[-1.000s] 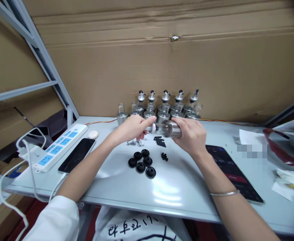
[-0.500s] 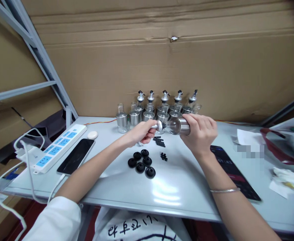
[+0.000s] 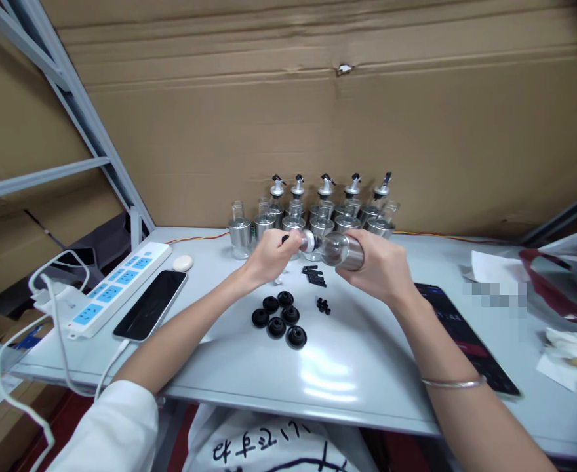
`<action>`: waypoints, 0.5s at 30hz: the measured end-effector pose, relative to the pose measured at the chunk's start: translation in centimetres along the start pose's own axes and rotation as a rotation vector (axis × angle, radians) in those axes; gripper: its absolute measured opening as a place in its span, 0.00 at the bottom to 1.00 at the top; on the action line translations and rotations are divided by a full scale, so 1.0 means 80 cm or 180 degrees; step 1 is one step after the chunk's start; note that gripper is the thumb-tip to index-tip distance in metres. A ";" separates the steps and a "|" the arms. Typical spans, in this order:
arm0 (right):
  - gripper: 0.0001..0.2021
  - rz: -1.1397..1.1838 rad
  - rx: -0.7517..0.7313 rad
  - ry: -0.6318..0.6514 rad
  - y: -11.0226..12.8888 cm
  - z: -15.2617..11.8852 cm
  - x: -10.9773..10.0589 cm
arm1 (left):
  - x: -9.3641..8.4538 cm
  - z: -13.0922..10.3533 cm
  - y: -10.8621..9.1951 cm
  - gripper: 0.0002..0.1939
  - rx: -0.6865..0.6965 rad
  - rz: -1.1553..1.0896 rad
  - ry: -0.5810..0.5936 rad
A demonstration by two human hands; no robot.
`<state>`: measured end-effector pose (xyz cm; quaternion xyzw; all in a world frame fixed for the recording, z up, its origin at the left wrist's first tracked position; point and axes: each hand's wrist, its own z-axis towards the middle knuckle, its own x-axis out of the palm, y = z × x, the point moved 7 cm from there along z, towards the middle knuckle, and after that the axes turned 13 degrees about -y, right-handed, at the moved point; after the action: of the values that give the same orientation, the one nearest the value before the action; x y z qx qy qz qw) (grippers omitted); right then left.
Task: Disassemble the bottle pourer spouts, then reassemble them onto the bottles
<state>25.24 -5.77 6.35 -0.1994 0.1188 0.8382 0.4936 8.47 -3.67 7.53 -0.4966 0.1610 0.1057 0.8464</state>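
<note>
Above the table, my right hand is wrapped round the steel-sleeved body of a glass bottle, tilted with its neck toward the left. My left hand is closed on the silver and black pourer cap at the bottle's neck; the fingers hide part of it. Below the hands lie several black round caps, a cluster of black strips and some tiny black pieces. Small clear pieces lie beneath my left hand.
Behind stand a front row of uncapped bottles and a back row with pourers. A power strip, a phone and a round white case are left; another phone and tissues are right.
The held bottle and my right hand have shifted slightly left and down. My left hand has turned on the pourer cap, and a black tip now shows above the fingers.
</note>
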 end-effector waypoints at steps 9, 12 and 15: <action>0.17 0.0927 0.0868 0.1574 0.024 -0.007 0.023 | -0.031 0.013 -0.018 0.18 0.1148 0.0789 0.0251; 0.16 0.1692 0.1074 0.2350 0.040 -0.014 0.028 | -0.034 0.011 -0.023 0.16 0.1225 0.0924 0.0390; 0.17 0.2461 0.1208 0.2977 0.052 -0.024 0.029 | -0.030 0.005 -0.028 0.14 0.1141 0.0941 0.0667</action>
<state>21.00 -6.76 3.64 -0.3962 0.5317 0.7444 0.0780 7.06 -4.42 10.44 -0.3179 0.3349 0.1459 0.8749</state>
